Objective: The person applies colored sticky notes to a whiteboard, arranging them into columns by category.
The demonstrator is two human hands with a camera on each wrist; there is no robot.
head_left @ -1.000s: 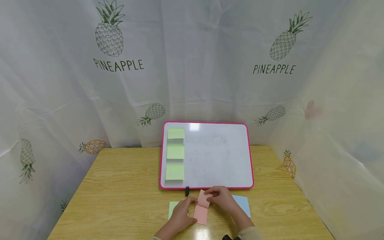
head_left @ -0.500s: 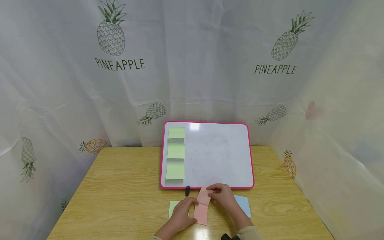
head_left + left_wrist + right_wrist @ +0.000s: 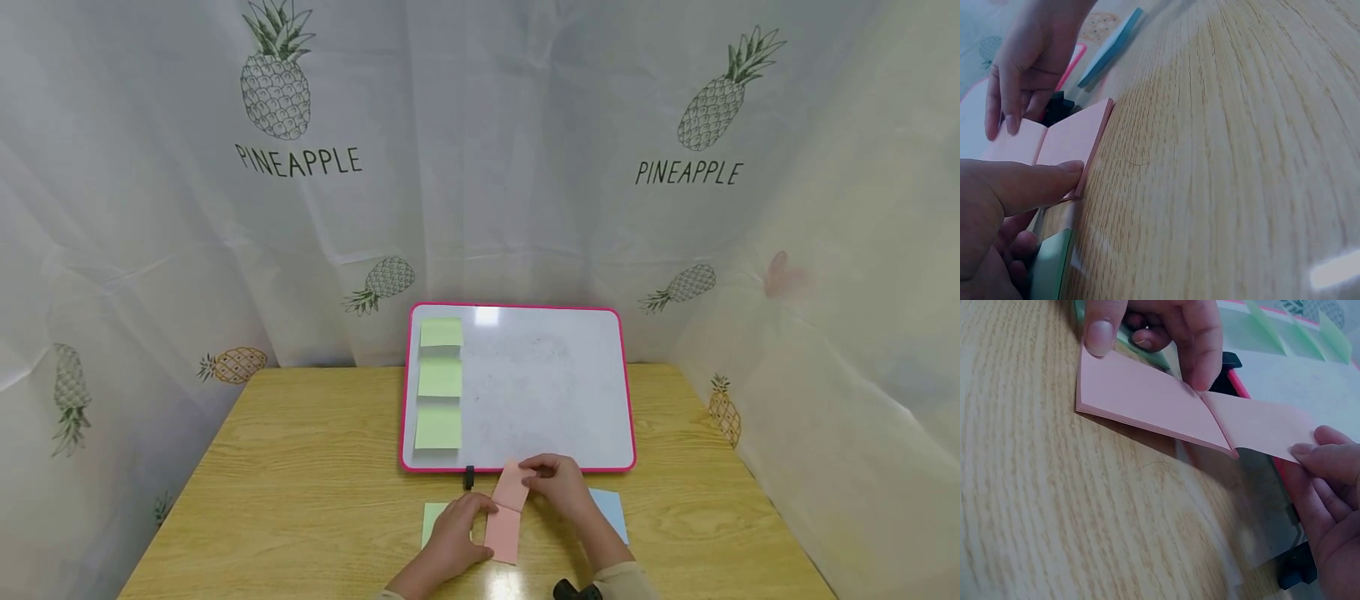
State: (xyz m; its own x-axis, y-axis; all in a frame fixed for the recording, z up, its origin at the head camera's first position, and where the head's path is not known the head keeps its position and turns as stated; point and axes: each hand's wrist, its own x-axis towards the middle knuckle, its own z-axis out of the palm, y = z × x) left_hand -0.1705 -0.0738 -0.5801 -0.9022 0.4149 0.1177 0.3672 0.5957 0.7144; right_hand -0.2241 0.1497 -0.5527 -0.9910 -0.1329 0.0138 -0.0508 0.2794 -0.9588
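A pink sticky note pad (image 3: pixel 502 537) lies on the table before the whiteboard (image 3: pixel 551 392). My left hand (image 3: pixel 452 533) holds it from the left, thumb (image 3: pixel 1054 184) on its near corner and a fingertip at its far edge. My right hand (image 3: pixel 561 487) pinches the free end of the pad's top pink sheet (image 3: pixel 1260 422) between thumb and fingers. That sheet is bent up and back from the pad, still joined along the far edge, and overlaps the whiteboard's lower rim in the head view.
Three green sticky notes (image 3: pixel 438 427) run down the whiteboard's left side. A green pad (image 3: pixel 431 518) is partly hidden behind my left hand; a blue pad (image 3: pixel 611 512) lies beyond my right forearm. A black clip (image 3: pixel 469 477) sits at the board's lower edge.
My right hand has moved a little away from me, toward the whiteboard, drawing the pink sheet's free end farther up. My left hand has stayed on the pad.
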